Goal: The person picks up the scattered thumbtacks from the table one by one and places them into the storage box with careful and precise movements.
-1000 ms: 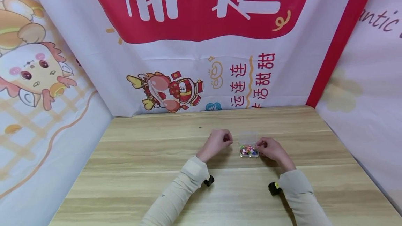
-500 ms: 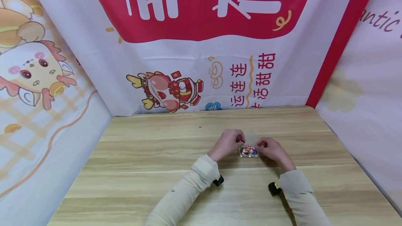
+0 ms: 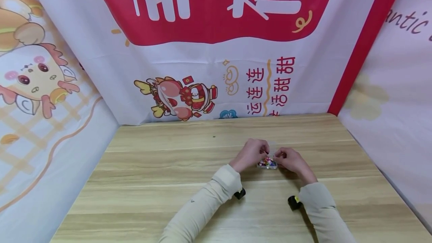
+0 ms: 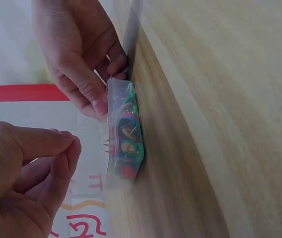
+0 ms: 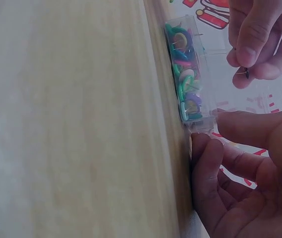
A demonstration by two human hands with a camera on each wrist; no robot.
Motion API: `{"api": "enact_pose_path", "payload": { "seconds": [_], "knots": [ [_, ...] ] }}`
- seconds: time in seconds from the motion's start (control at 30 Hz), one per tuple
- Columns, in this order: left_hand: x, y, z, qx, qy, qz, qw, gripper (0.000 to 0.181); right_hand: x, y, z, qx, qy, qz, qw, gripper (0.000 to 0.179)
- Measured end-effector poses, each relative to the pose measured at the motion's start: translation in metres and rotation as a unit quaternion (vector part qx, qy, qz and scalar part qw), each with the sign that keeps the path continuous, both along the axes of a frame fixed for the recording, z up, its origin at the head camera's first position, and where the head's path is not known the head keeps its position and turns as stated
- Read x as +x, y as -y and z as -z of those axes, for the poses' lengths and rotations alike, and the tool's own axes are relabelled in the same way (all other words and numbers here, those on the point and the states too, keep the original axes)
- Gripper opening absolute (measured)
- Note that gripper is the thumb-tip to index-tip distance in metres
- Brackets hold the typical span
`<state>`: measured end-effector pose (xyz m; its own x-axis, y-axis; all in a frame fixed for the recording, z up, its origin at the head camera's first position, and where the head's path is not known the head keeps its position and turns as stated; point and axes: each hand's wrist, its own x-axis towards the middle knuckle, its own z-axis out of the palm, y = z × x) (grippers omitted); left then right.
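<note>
A small clear plastic box point(image 3: 268, 164) full of colourful thumbtacks point(image 5: 186, 84) stands on the table, its see-through lid raised at the back. My right hand point(image 3: 293, 161) grips the box's right end between thumb and fingers. Over the box's left part, my left hand point(image 3: 252, 154) pinches a dark thumbtack point(image 5: 246, 73) between thumb and fingertips; its pin shows in the right wrist view. In the left wrist view, metal points stick up above the rim of the box point(image 4: 126, 134), with the left hand's fingertips apart from it.
The wood-grain table point(image 3: 152, 183) runs back to a red and white printed cloth point(image 3: 216, 55). Patterned cloths hang at both sides. A tiny dark speck point(image 3: 214, 137) lies on the table left of the hands. Black wrist cameras sit below both cuffs.
My left hand has moved right, from beside the box to above its left part. The right hand has kept its grip on the box's right end.
</note>
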<state>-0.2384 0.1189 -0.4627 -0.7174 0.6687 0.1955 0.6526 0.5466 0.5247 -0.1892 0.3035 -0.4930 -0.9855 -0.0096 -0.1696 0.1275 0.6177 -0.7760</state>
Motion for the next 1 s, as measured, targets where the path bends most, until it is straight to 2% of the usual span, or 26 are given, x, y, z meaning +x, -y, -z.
{"api": "enact_pose_path", "payload": {
  "seconds": [0.2,0.37,0.53,0.67,0.87,1.0],
  "knots": [
    [0.001,0.000,0.001,-0.006,-0.009,0.017,0.9998,0.011,-0.001,0.000,-0.002,-0.008,-0.003,-0.006,0.9999,0.018],
    [-0.001,0.011,-0.002,0.000,-0.019,0.027,0.9994,0.011,0.000,0.001,-0.003,-0.014,0.000,-0.005,0.9999,0.018],
    [-0.007,0.032,-0.010,0.034,-0.003,0.002,0.9994,0.007,0.000,0.001,-0.004,-0.011,0.002,0.000,0.9999,0.018],
    [-0.012,0.051,-0.014,0.043,0.003,-0.023,0.9988,0.006,0.002,0.002,-0.004,-0.008,0.006,0.002,1.0000,0.018],
    [-0.022,0.075,-0.015,0.044,0.016,-0.054,0.9975,0.008,0.002,0.002,-0.003,-0.014,0.000,-0.004,0.9999,0.018],
    [-0.032,0.090,-0.011,0.040,0.005,-0.074,0.9964,0.007,0.001,0.002,-0.002,-0.013,0.003,-0.002,0.9999,0.018]
  ]
}}
